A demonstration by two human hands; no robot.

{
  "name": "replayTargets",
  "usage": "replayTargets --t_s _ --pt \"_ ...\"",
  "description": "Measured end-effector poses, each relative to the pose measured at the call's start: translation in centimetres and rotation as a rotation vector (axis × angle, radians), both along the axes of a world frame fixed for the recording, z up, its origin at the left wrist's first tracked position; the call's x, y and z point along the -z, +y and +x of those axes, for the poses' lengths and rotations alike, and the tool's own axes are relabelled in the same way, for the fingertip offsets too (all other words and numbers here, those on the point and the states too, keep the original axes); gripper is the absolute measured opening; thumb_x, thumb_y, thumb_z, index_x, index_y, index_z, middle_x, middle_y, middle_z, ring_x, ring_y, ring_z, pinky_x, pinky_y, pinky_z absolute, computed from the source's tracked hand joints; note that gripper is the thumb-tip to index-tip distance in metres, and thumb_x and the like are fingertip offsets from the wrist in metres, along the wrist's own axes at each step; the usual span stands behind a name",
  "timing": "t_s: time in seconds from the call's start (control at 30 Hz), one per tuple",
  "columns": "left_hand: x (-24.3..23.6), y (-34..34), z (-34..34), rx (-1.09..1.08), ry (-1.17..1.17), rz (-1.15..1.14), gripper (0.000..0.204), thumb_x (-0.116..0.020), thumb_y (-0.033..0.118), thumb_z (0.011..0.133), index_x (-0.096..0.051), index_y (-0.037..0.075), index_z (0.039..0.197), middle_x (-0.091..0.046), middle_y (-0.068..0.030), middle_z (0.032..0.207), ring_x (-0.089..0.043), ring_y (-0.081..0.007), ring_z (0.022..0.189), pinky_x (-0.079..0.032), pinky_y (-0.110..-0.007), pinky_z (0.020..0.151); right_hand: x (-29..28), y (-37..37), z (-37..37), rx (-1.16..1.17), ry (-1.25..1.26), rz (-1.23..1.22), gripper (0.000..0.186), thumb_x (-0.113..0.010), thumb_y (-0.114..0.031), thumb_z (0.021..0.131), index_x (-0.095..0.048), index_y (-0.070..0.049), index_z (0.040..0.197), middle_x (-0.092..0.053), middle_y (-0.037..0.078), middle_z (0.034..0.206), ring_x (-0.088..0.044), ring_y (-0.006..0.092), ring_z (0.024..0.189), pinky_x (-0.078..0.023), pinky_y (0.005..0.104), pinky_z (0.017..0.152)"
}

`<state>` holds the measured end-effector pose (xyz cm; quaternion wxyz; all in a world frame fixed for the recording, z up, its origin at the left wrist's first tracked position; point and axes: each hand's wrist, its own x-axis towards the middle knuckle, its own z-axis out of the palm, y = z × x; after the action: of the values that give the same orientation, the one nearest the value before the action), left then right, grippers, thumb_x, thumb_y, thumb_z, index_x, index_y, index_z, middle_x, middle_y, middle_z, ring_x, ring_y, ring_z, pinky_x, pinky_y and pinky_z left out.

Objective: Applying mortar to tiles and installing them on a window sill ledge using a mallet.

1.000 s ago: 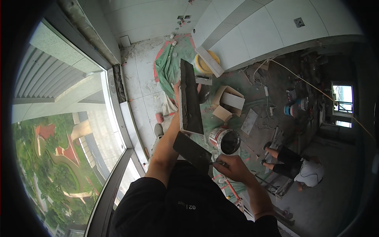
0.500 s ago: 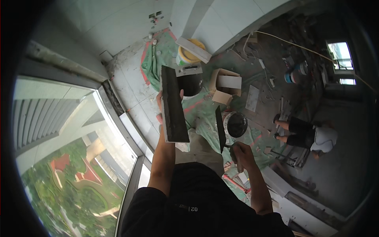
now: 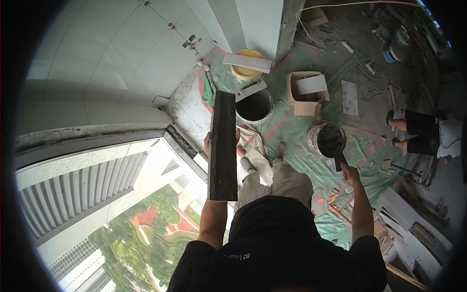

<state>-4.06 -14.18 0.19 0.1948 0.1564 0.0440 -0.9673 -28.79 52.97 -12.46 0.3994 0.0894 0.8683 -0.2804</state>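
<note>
My left hand (image 3: 207,143) grips a long narrow tile strip (image 3: 223,146) from beneath. Dark grey mortar covers its upper face, and the strip hides most of the hand. Fingers show at both long edges. My right hand (image 3: 350,174) is closed around the handle of a trowel (image 3: 339,159). The blade points toward the dark mortar in a bucket (image 3: 313,142) on the floor and overlaps its near rim. Whether the blade touches the mortar I cannot tell.
A larger dark bucket (image 3: 270,113) carries a flat notched trowel (image 3: 250,88). Behind stands a yellow bucket (image 3: 241,71) with a board across it. A cardboard box (image 3: 306,108) and green sheeting (image 3: 287,127) cover floor. Another person (image 3: 423,131) is far right; a window (image 3: 187,160) lies left.
My right hand has carried the trowel right and down to the mortar bucket. The coated strip remains in my left hand, now more upright in view. The head view has shifted.
</note>
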Motion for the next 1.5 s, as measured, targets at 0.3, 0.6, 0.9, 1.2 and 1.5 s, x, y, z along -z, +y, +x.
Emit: replayTargets --t_s 0.3,0.6,0.9,1.2,1.5 --pt "-13.5 6.0 -1.8 -0.263 -0.010 -0.337 0.092 -0.040 0.070 0.113 -0.034 0.005 0.179 -0.047 -0.0199 0.177 -0.047 -0.0348 0.162 -0.029 -0.064 0.139 6.6 -13.6 -6.4 -0.041 -0.030 -0.319 0.038 -0.067 -0.045 0.115 -0.074 -0.008 0.119 -0.076 0.008 0.080 -0.067 0.0183 0.052 -0.051 0.0390 0.044" --pt "-3.7 9.6 1.5 -0.556 0.038 -0.018 0.099 -0.045 0.071 0.112 -0.029 0.000 0.178 -0.045 -0.0268 0.175 -0.043 -0.0429 0.164 -0.033 -0.060 0.139 -0.1 -27.0 -6.3 -0.488 -0.207 -0.248 0.041 -0.064 -0.039 0.119 -0.077 0.000 0.114 -0.079 0.007 0.083 -0.069 0.0163 0.058 -0.054 0.0369 0.052" --pt "-2.1 4.5 16.5 -0.698 -0.161 0.073 0.100 -0.046 0.070 0.111 -0.037 -0.012 0.168 -0.051 -0.0363 0.162 -0.052 -0.0521 0.155 -0.037 -0.063 0.137 0.5 -27.5 -5.9 -0.486 -0.266 -0.136 0.038 -0.064 -0.039 0.118 -0.075 -0.003 0.114 -0.074 0.006 0.084 -0.071 0.0187 0.065 -0.054 0.0392 0.056" --pt "8.4 -3.5 35.1 -0.612 -0.630 0.004 0.093 -0.048 0.076 0.107 -0.057 -0.003 0.154 -0.068 -0.0303 0.136 -0.067 -0.0490 0.136 -0.047 -0.065 0.128 -4.1 -35.9 8.5 -0.690 -0.513 0.043 0.068 -0.070 -0.061 0.111 -0.074 -0.003 0.077 -0.060 0.004 0.056 -0.058 0.0180 0.043 -0.043 0.0393 0.046" --pt "14.7 -13.7 40.4 -0.419 -0.549 0.090 0.078 -0.053 0.072 0.108 -0.067 0.002 0.140 -0.077 -0.0258 0.120 -0.077 -0.0420 0.117 -0.055 -0.064 0.120 -13.2 -51.3 21.6 -0.893 -0.598 0.139 0.048 -0.088 -0.036 0.099 -0.064 -0.004 0.072 -0.059 0.002 0.061 -0.056 0.0093 0.056 -0.044 0.0361 0.054"
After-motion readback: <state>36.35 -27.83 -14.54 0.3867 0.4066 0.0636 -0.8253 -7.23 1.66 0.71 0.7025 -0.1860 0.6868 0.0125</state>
